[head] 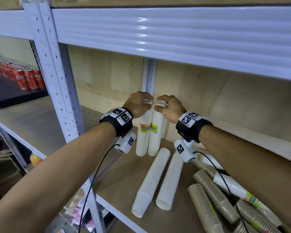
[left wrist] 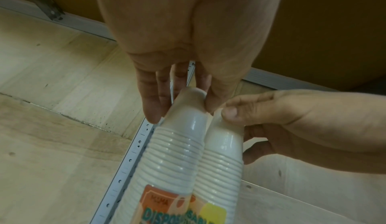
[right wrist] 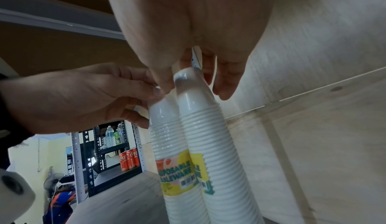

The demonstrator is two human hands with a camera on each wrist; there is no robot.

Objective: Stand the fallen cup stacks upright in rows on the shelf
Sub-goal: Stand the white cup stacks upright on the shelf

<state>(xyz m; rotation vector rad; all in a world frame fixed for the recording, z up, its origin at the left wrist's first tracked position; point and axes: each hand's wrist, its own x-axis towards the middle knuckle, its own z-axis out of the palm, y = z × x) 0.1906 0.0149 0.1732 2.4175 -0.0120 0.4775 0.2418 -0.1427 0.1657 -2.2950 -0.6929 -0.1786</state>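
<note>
Two wrapped white cup stacks stand upright side by side at the back of the shelf (head: 118, 174), by the rear post. My left hand (head: 147, 103) holds the top of the left stack (head: 143, 138) between fingers (left wrist: 150, 110) and thumb. My right hand (head: 160, 104) grips the top of the right stack (head: 157, 137), thumb (right wrist: 163, 82) on one side and fingers on the other. In the wrist views the tops of the left stack (left wrist: 183, 128) and the right stack (right wrist: 200, 115) touch. Two fallen white stacks (head: 149, 182) (head: 170, 180) lie in front.
Several brown cup stacks (head: 215, 195) and a wrapped white one (head: 230, 184) lie in a heap at the right, under my right forearm. The upper shelf beam (head: 175, 34) hangs low overhead. Red cola cans (head: 29, 79) stand on the neighbouring shelf at left.
</note>
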